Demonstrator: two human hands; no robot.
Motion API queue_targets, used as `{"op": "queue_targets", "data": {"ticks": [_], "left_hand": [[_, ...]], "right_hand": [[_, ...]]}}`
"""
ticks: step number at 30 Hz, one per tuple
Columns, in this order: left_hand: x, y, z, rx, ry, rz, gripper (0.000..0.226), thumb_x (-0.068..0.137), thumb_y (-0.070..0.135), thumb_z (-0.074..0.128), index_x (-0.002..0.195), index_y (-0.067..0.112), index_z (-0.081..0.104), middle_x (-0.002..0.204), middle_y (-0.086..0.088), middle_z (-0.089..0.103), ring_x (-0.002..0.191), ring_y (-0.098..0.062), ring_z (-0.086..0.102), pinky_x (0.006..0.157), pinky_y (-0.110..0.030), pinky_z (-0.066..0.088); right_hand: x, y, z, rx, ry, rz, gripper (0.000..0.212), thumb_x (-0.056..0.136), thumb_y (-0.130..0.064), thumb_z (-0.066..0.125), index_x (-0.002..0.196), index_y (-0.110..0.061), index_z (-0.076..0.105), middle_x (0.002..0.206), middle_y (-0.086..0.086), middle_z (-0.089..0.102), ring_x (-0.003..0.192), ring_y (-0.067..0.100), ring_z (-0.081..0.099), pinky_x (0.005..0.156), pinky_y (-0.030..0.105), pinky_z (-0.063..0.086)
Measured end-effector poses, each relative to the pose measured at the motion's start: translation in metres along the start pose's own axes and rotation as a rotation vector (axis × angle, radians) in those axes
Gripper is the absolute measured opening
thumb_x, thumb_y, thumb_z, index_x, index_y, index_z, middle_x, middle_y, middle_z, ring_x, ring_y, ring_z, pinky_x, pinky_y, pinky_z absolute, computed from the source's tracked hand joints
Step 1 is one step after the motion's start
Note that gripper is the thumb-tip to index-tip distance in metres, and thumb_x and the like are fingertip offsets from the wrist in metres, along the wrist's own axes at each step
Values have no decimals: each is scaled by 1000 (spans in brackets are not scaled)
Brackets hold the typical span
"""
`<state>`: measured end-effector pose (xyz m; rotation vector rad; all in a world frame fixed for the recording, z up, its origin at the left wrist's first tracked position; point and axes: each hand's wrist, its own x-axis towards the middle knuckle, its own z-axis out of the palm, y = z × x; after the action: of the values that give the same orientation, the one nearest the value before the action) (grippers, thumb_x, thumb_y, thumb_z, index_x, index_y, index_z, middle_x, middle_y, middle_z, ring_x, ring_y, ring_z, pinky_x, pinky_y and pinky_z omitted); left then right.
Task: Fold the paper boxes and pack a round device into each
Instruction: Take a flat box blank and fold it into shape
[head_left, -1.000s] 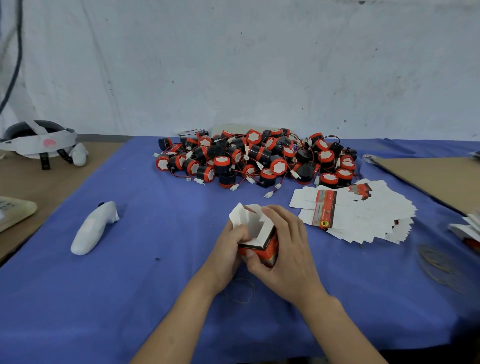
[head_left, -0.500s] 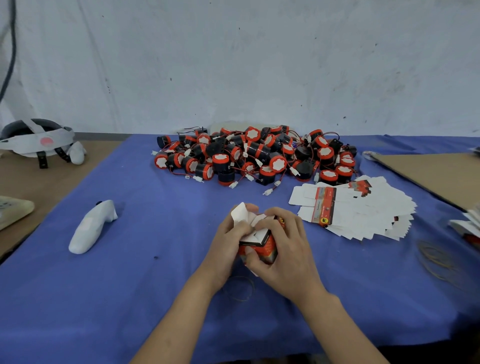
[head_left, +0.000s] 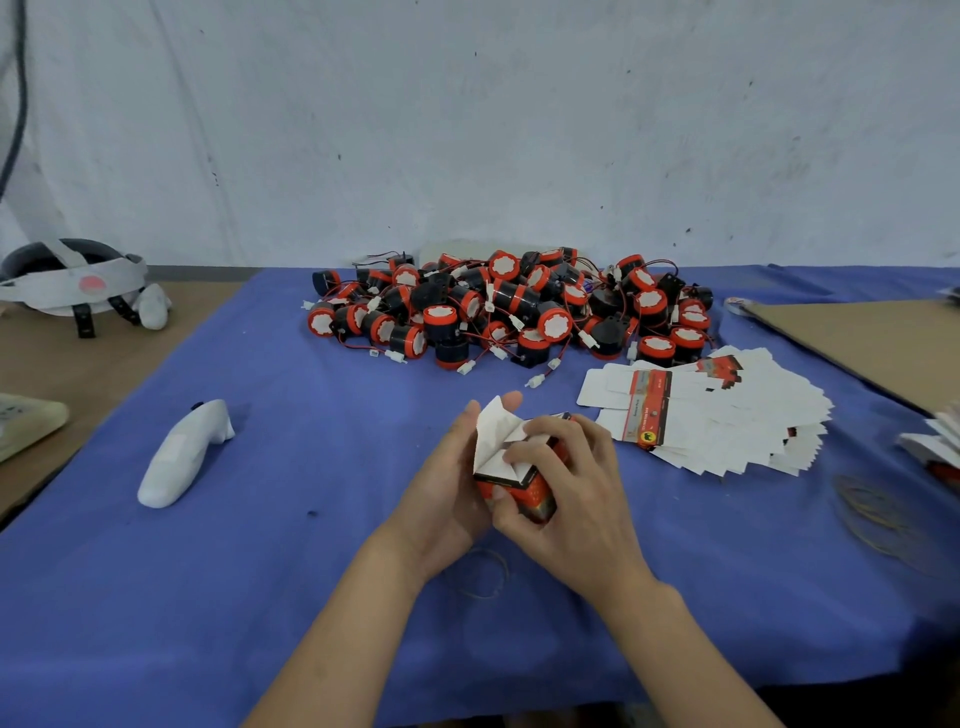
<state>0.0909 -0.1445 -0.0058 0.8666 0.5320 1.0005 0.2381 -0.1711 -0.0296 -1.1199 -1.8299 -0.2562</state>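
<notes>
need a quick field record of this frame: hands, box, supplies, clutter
left hand: grips paper box from the left
right hand: grips paper box, finger pressing a white flap
paper box: red, top flaps partly folded; contents hidden
round devices: pile at far side of blue cloth
flat boxes: fanned stack right of hands
other: white controller, headset, at left

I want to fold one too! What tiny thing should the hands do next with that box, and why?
Probably fold the tall white flap down and tuck it in. The right hand presses a smaller flap onto the box, while the left hand holds the tall one upright, leaving that end open.
</notes>
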Motion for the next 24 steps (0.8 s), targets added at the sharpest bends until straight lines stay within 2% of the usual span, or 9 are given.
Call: {"op": "queue_targets", "data": {"ticks": [3, 6, 9, 12, 16, 20, 24], "left_hand": [[-2, 3, -1, -5, -39, -49, 49, 97, 50, 52, 133, 20, 62, 132, -9, 64, 122, -24, 61, 96, -39, 53], [-4, 4, 0, 75, -65, -109, 50, 98, 47, 55, 136, 14, 59, 133, -13, 61, 124, -26, 58, 99, -38, 50], [-3, 2, 1, 121, -75, -117, 44, 99, 35, 58, 139, 19, 55, 138, -15, 58, 126, -29, 57, 98, -37, 51], [-3, 3, 1, 68, -93, -105, 46, 95, 25, 62, 140, 21, 53, 138, -14, 58, 124, -29, 59, 96, -39, 52], [-3, 5, -1, 2, -120, -94, 49, 86, 14, 65, 133, 24, 56, 129, -13, 64, 112, -31, 64, 92, -46, 55], [-1, 2, 3, 85, -32, -59, 59, 77, 11, 62, 134, 24, 54, 126, -17, 66, 106, -32, 67, 90, -45, 56], [-4, 1, 5, 61, -49, -53, 54, 82, 13, 64, 134, 26, 56, 129, -14, 66, 111, -30, 66, 92, -45, 55]], "right_hand": [[1, -1, 0, -4, 11, -24, 34, 80, -39, 70, 109, -30, 54, 125, -2, 59, 120, 31, 47, 95, 47, 47], [1, -2, -1, 46, 21, 6, 46, 77, -40, 70, 115, -25, 49, 133, 1, 51, 123, 28, 49, 95, 48, 50], [0, -4, -3, 96, -10, 108, 63, 76, -47, 68, 130, -28, 43, 148, 6, 39, 131, 26, 47, 98, 48, 52], [0, -4, -3, 82, -45, 96, 73, 77, -50, 67, 140, -30, 36, 153, 3, 32, 135, 25, 45, 98, 48, 53], [1, -5, -1, 22, -45, 7, 75, 79, -50, 66, 143, -30, 35, 153, 2, 32, 135, 20, 43, 91, 31, 47], [1, -4, 0, -8, -46, -36, 76, 79, -49, 66, 145, -30, 34, 153, 4, 32, 133, 21, 44, 99, 32, 45], [0, -1, 2, 4, -27, -20, 77, 79, -50, 66, 146, -31, 33, 154, 2, 32, 136, 19, 41, 100, 32, 44]]}}
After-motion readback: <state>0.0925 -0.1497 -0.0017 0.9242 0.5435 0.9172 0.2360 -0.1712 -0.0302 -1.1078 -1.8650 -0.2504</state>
